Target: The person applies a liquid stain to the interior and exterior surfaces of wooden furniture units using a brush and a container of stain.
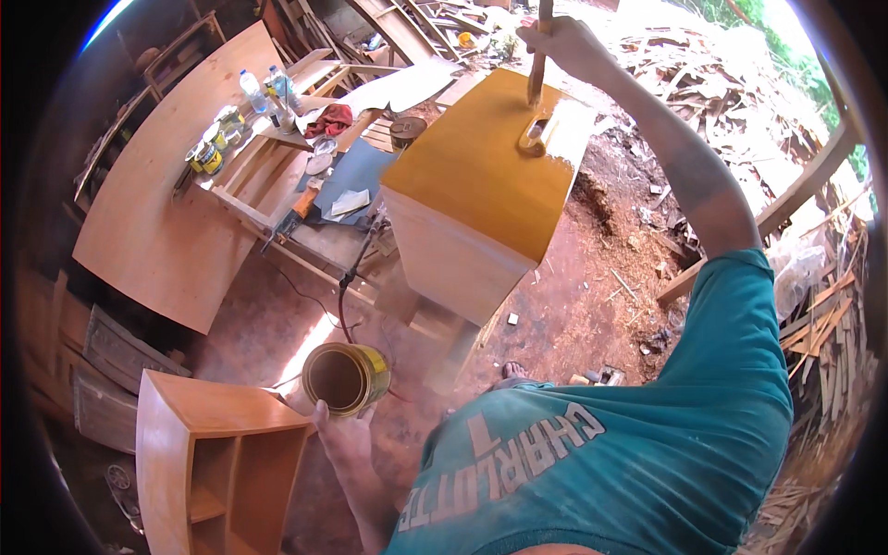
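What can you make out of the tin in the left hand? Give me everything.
The tin is round and looks like metal, with a yellowish outer wall carrying darker markings. Its top is open, with no lid on it, and a rim runs round the mouth. The inside looks brown; I cannot tell whether any liquid is in it. It is tilted, its mouth facing the camera. The left hand grips it, thumb by the rim, above the reddish floor.
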{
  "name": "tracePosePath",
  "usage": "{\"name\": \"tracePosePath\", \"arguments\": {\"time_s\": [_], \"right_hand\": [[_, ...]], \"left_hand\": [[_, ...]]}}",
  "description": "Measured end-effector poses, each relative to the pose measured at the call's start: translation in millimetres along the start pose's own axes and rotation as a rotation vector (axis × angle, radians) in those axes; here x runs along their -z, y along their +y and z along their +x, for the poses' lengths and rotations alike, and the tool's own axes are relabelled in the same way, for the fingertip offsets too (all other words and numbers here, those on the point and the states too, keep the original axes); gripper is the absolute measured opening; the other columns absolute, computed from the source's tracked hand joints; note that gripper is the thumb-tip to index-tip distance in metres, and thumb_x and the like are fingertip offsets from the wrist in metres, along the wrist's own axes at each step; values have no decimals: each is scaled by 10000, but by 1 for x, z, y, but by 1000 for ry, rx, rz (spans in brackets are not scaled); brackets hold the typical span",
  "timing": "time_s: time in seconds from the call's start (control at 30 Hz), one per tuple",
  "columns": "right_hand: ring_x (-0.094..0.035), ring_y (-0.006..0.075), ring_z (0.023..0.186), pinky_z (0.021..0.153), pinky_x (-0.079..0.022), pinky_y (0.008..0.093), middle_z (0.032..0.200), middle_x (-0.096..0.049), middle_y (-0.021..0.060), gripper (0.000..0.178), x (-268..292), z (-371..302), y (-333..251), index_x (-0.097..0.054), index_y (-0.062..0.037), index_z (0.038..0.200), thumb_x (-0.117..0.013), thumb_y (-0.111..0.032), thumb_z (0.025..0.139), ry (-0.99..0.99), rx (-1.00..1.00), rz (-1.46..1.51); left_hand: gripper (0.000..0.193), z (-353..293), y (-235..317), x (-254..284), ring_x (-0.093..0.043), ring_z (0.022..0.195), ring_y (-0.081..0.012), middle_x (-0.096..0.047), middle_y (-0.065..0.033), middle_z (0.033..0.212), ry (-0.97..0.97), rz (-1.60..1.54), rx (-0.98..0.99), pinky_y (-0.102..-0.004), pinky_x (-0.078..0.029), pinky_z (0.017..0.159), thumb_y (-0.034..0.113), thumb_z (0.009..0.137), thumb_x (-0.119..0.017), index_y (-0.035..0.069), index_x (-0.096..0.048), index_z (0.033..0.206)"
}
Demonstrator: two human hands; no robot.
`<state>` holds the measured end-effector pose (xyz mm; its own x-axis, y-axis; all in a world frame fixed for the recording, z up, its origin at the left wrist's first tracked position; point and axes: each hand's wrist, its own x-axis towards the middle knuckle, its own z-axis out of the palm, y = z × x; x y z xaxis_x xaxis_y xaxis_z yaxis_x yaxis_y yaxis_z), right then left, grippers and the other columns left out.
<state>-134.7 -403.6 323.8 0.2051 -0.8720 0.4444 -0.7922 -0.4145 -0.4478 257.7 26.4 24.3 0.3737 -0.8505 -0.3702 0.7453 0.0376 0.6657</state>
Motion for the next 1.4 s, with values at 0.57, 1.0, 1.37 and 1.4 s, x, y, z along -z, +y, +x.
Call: {"name": "tracePosePath", "arguments": {"time_s": [0.57, 1.0, 1.37, 1.4], "right_hand": [[-679, 245, 692, 739, -522, 392, 738, -710, 135, 526, -16, -17, -95, -733, 9, 804, -643, -502, 895, -297, 104, -447], [-573, 159, 563, 567, -472, 333, 675, -650, 59, 559, -24, -15, -98, -702, -21, 773, -668, -571, 868, -272, -2, -170], [-647, 200, 654, 698, -520, 377, 693, -686, 71, 531, -29, 11, -63, -695, -18, 765, -663, -535, 881, -148, 21, -333], [-647, 200, 655, 701, -517, 376, 694, -687, 72, 542, -35, 2, -68, -696, -20, 757, -657, -546, 881, -181, 44, -344]], "left_hand": [[758, 11, 0, 35, -407, 1416, -343, -423, -100, 1548, -65, -20, 22, -675, -254, 1146, 500, 913, -598, 126, -367, 1531], [741, 14, 13, 48, -422, 1418, -314, -438, -116, 1535, -121, -46, 2, -663, -292, 1147, 435, 925, -623, 99, -357, 1529], [755, 6, 11, 57, -436, 1405, -321, -445, -117, 1529, -107, -37, 0, -624, -311, 1150, 444, 917, -637, 85, -360, 1521], [749, 4, 12, 57, -439, 1403, -322, -447, -114, 1529, -109, -36, 2, -623, -310, 1148, 445, 918, -638, 86, -367, 1517]]}}
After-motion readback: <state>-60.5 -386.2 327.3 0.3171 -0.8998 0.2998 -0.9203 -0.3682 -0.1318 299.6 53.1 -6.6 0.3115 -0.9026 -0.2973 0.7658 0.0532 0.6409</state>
